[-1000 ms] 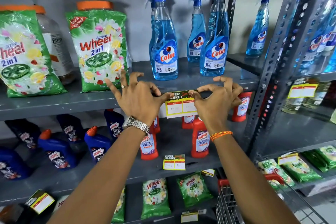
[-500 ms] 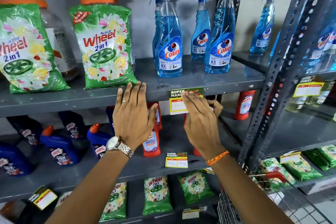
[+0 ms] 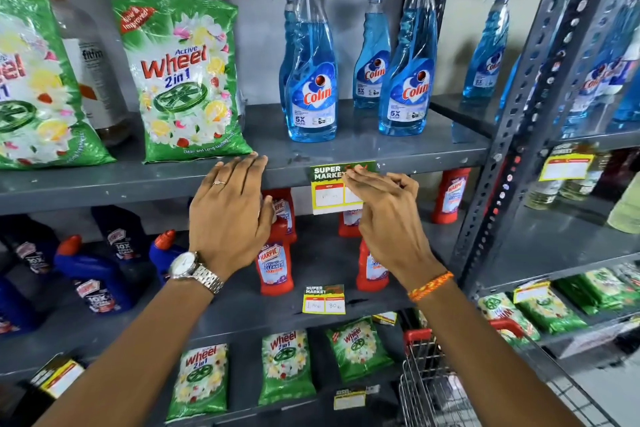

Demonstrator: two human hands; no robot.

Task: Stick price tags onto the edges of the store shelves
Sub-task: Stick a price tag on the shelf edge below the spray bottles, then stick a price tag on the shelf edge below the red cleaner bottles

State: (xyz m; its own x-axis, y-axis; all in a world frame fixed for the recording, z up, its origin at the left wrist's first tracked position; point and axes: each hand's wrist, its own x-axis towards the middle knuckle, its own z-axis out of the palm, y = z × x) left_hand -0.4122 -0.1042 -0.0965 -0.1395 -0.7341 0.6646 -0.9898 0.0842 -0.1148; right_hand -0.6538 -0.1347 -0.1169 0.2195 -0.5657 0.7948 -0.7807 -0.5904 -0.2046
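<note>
A green, yellow and red price tag [image 3: 329, 189] hangs on the front edge of the grey shelf [image 3: 138, 180] that carries the blue spray bottles. My right hand [image 3: 384, 222] lies over the tag's right half, its fingertips touching the tag's green top strip at the shelf edge. My left hand [image 3: 230, 215] is to the left of the tag, flat with fingers together, its fingertips at the shelf edge; it holds nothing. A second price tag [image 3: 323, 299] is stuck on the shelf edge below.
Colin spray bottles [image 3: 311, 73] and Wheel detergent bags [image 3: 183, 80] stand on the upper shelf. Red and blue Harpic bottles [image 3: 275, 263] fill the shelf behind my hands. A slotted steel upright [image 3: 526, 114] rises at right, and a red-handled wire trolley [image 3: 429, 378] sits low right.
Both hands held the tag at its corners a second ago. The tag now sits on the shelf edge, the left hand has let go and shifted left, and the right hand presses along its top.
</note>
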